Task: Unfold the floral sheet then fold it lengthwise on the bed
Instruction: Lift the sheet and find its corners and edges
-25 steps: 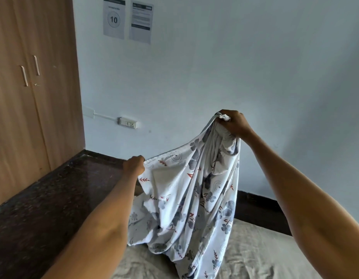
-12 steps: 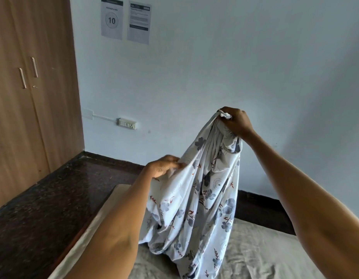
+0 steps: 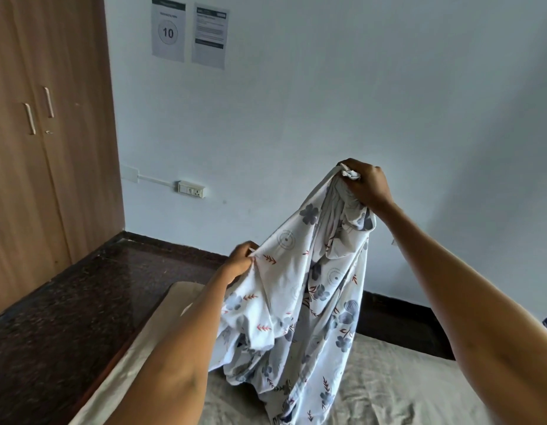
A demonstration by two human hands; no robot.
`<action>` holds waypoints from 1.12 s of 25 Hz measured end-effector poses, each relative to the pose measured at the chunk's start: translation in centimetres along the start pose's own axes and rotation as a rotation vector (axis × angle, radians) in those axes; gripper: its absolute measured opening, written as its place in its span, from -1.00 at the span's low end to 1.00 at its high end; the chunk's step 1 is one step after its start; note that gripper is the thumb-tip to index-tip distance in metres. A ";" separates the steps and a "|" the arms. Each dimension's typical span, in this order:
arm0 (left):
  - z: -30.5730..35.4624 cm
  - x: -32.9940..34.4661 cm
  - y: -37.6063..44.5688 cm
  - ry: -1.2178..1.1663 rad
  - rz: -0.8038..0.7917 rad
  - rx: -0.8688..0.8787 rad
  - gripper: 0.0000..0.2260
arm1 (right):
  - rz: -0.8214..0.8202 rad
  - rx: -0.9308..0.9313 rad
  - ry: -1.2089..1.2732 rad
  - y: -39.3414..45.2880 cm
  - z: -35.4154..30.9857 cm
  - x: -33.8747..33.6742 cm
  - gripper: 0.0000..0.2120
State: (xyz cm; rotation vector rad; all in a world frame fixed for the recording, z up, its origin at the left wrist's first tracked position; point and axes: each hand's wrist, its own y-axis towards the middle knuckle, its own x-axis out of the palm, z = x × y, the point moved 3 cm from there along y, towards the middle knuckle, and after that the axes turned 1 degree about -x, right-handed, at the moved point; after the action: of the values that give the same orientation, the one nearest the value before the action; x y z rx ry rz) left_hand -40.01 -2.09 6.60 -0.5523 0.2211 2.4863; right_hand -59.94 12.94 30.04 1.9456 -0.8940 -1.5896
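Both hands (image 3: 365,185) fisted round floral sheet (image 3: 296,296).

The floral sheet (image 3: 299,289) hangs bunched between the left hand (image 3: 240,260) and the raised right hand (image 3: 365,185), its lower folds heaped on the middle of the bed (image 3: 404,384). The bed's right side lies bare. Beyond the bed's left edge, dark floor (image 3: 67,311) runs to the wardrobe (image 3: 36,148).
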 end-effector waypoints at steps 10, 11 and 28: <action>0.7 1.6 -1.7 -0.133 -0.345 -0.047 -0.94 | 0.019 -0.020 0.042 0.9 -1.2 -0.2 -0.69; 0.9 1.8 -1.9 -0.157 -0.359 -0.050 -0.94 | 0.030 -0.015 0.049 0.9 -1.2 -0.2 -0.70; 3.1 4.0 -1.8 0.033 -0.278 -0.088 -0.86 | 0.040 -0.021 0.084 0.2 -0.6 -1.4 -0.78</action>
State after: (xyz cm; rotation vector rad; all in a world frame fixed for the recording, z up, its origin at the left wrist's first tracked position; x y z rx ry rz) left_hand -43.02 2.28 7.61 -0.6168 0.0442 2.2261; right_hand -59.55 13.78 31.28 1.9526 -0.8730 -1.4772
